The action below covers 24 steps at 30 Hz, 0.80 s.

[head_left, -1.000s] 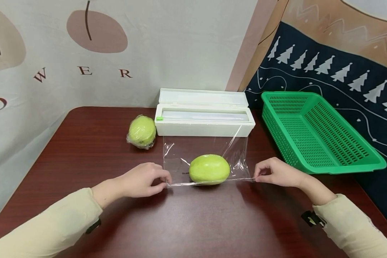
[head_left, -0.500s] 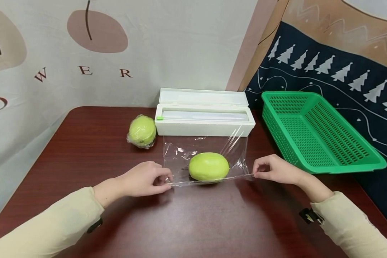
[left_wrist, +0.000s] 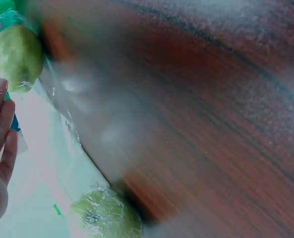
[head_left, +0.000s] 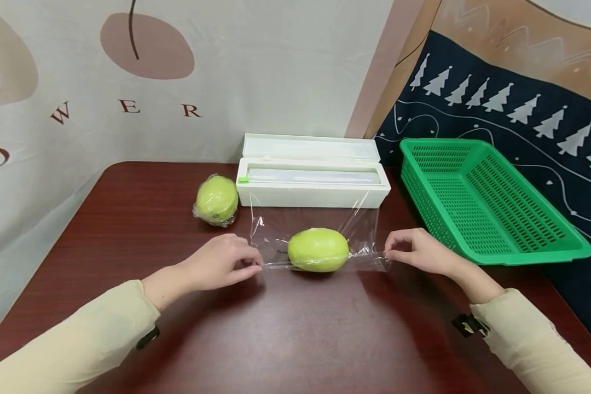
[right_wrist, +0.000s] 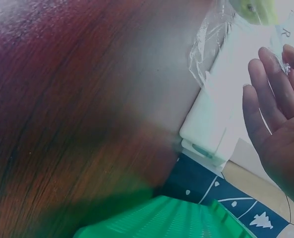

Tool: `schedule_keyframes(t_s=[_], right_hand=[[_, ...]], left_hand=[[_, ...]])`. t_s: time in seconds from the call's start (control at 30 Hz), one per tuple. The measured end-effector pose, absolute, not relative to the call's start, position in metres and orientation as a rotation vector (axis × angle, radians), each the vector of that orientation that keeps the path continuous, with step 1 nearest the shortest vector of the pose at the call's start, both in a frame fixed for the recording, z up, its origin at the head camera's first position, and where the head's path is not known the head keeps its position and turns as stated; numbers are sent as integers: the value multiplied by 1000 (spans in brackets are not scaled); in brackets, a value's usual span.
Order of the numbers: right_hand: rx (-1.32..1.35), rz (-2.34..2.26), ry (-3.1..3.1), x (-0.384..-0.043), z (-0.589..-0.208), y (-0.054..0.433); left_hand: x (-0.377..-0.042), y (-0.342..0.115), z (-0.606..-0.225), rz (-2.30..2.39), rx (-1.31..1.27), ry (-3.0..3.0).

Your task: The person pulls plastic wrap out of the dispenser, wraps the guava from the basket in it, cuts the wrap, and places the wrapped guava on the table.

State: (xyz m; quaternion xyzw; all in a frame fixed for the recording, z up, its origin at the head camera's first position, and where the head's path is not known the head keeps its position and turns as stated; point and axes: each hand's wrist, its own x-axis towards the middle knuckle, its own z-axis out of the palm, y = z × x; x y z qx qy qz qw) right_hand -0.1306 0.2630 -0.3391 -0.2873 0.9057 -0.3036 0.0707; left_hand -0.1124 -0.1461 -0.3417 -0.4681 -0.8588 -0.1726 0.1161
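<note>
A yellow-green pear-like fruit (head_left: 317, 250) with a dark stem lies on its side in the middle of the table, with clear plastic wrap (head_left: 271, 230) under it and across its near side. My left hand (head_left: 221, 261) pinches the wrap's near left corner between thumb and fingers. At the near right corner, my right hand (head_left: 420, 251) pinches the film the same way; the right wrist view shows the film (right_wrist: 285, 64) at those fingertips. The wrap runs back to a white dispenser box (head_left: 312, 198), whose lid stands up and whose roll shows inside.
A second green fruit (head_left: 216, 200), wrapped in film, sits left of the dispenser. A green plastic basket (head_left: 527, 258) stands at the right, close beyond my right hand. A small green slider (head_left: 243, 179) is at the box's left end. A printed cloth (head_left: 300, 65) hangs behind the table.
Both hands have moved away from me, carrying the film's near edge back over the fruit's near side. The fruit has shifted slightly away too. Box, basket and wrapped fruit stay put.
</note>
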Motion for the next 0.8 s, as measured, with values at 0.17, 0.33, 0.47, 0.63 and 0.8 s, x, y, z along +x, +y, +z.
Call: schedule_keyframes(t_s=[0.17, 0.33, 0.47, 0.63, 0.8], right_hand=[[-782, -1021, 2766, -137, -341, 261], [-640, -1113, 2788, -144, -343, 257], [-574, -1155, 2820, -149, -347, 253], [-539, -1156, 2924, -155, -355, 248], [-536, -1234, 3014, -159, -362, 242]], left_hand=[[-122, -142, -341, -597, -1275, -2445], [-131, -136, -341, -743, -1147, -2433], [-136, -131, -342, -823, -1037, -2476], [-141, -128, -342, -933, -835, -2613], [-146, -127, -342, -1082, -613, -2748]])
